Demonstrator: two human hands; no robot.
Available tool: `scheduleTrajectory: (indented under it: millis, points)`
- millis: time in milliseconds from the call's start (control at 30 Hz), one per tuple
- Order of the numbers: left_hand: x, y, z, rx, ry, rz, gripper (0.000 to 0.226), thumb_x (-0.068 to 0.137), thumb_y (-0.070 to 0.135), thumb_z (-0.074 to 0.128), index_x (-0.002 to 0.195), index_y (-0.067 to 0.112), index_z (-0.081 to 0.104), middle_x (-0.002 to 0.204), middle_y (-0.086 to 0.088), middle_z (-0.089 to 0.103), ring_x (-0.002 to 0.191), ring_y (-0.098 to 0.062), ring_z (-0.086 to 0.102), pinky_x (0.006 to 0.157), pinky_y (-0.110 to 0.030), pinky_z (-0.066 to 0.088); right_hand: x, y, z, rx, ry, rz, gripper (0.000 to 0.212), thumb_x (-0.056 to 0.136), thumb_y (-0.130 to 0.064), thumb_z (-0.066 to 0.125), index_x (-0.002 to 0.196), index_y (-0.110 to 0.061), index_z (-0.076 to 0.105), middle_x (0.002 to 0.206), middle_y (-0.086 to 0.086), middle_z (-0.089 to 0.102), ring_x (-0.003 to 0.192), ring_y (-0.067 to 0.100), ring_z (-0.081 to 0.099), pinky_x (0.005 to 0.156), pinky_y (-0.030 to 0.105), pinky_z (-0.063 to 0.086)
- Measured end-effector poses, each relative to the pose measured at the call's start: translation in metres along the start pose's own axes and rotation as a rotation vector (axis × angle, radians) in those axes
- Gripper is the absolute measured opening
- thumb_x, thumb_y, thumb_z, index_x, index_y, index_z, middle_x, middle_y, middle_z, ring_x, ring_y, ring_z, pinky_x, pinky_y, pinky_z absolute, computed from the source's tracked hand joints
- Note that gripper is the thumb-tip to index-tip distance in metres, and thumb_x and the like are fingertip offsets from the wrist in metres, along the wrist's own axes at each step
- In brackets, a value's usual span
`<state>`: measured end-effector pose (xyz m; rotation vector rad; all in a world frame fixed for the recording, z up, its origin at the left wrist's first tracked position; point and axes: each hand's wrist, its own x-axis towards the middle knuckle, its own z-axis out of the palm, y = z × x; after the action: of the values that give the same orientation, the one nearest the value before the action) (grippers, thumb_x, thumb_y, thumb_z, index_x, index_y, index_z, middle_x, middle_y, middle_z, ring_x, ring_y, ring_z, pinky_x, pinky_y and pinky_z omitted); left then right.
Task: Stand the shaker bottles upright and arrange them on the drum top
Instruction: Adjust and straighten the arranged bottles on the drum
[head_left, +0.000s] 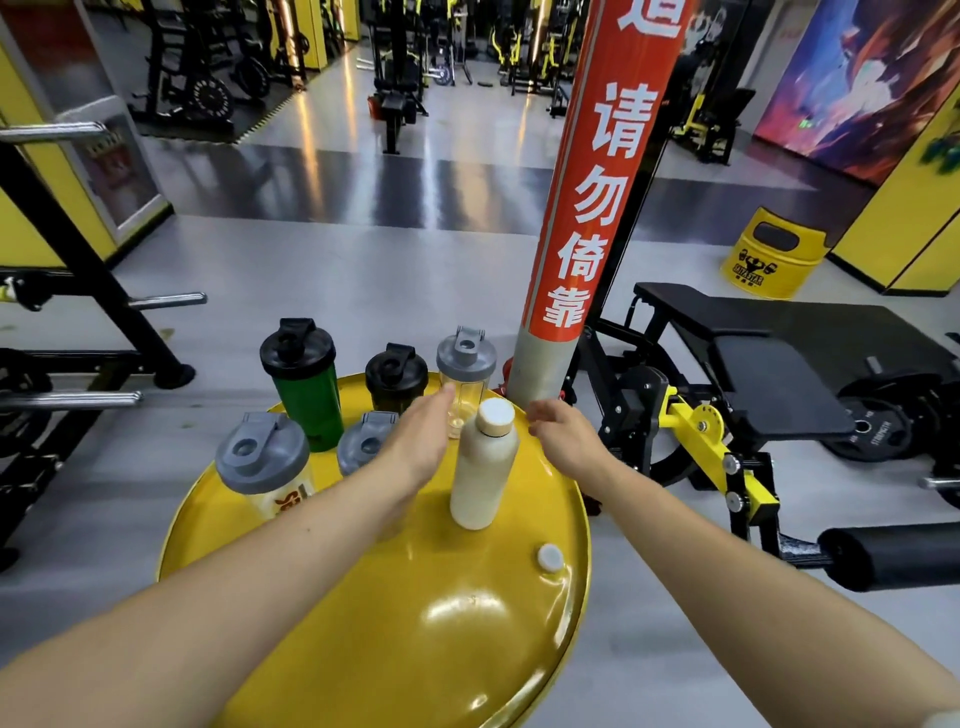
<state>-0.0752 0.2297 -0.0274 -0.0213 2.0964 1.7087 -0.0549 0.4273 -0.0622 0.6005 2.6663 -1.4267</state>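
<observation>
Both hands open, empty: left hand (415, 441), right hand (563, 431) flanking upright cream bottle (484, 467). Best gripped mid-body, slid toward shakers without tipping.

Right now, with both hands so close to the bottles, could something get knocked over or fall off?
Maybe, in two ways. The cream bottle is tall and narrow and stands between the left hand and the right hand, so a small bump could tip it. Also, the clear shaker with the gray lid stands near the far rim of the yellow drum top, just beyond the left hand's fingertips; a push that way might send it over the edge.
</observation>
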Motion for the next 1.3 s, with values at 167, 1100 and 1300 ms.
scheduleTrajectory:
  millis: [167, 1100, 1300]
  points:
    - [0.035, 0.047, -0.021, -0.097, 0.038, 0.051, 0.061, 0.102, 0.047, 0.033, 0.147, 0.006, 0.040, 0.143, -0.003, 0.047, 0.132, -0.021, 0.043, 0.113, -0.038, 0.029, 0.025, -0.038, -0.002, 0.063, 0.056, -0.044, 0.042, 0.098, -0.010, 0.044, 0.139, -0.009, 0.053, 0.142, 0.008, 0.056, 0.125, 0.021, 0.053, 0.106, 0.034, 0.042]
    - [0.153, 0.068, -0.012, -0.246, -0.132, -0.254, 0.085, 0.094, 0.068, 0.030, 0.147, 0.002, 0.036, 0.153, -0.017, 0.041, 0.139, -0.030, 0.041, 0.099, -0.036, 0.035, 0.127, -0.052, 0.018, 0.354, -0.056, 0.180, 0.041, 0.103, -0.042, 0.041, 0.117, -0.010, 0.063, 0.127, 0.012, 0.066, 0.115, 0.025, 0.062, 0.107, 0.046, 0.046]
    - [0.154, 0.060, -0.010, -0.241, -0.168, -0.266, 0.097, 0.092, 0.072, 0.029, 0.149, -0.006, 0.028, 0.158, -0.019, 0.034, 0.146, -0.029, 0.032, 0.115, -0.037, 0.029, 0.132, -0.048, 0.017, 0.323, -0.041, 0.172, 0.052, 0.097, -0.047, 0.041, 0.122, -0.007, 0.063, 0.124, 0.012, 0.068, 0.113, 0.025, 0.063, 0.105, 0.049, 0.048]
